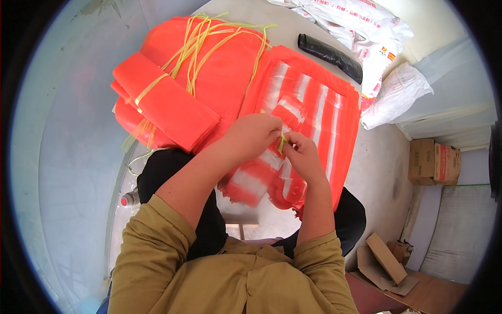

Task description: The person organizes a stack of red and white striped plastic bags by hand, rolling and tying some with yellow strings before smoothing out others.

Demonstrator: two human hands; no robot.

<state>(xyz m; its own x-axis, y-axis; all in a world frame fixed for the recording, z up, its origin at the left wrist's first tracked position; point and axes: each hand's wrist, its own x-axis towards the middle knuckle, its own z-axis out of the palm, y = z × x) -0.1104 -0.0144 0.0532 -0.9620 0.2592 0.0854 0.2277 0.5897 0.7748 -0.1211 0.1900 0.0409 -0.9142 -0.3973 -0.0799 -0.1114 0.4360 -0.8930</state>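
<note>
A folded bundle of red-and-white striped plastic bags (pixel 252 180) lies at a slant across the front of a flat stack of similar striped bags (pixel 334 112). Over its middle, my left hand (pixel 255 135) and my right hand (pixel 303 156) meet with their fingertips pinched on a short yellow plastic strip (pixel 283 142). How the strip runs under the bundle is hidden by my fingers. To the left sits a folded red bundle (pixel 162 102) bound with a yellow strip, resting on a large red stack of bags (pixel 219 63). Several loose yellow strips (pixel 194 49) trail over that stack.
A black plastic roll (pixel 330 56) lies at the table's far right, beside white printed sacks (pixel 361 31). On the floor stand a cardboard box (pixel 422 162) at right and flattened cardboard (pixel 384 261) at lower right. A red-capped bottle (pixel 129 199) is by my left knee.
</note>
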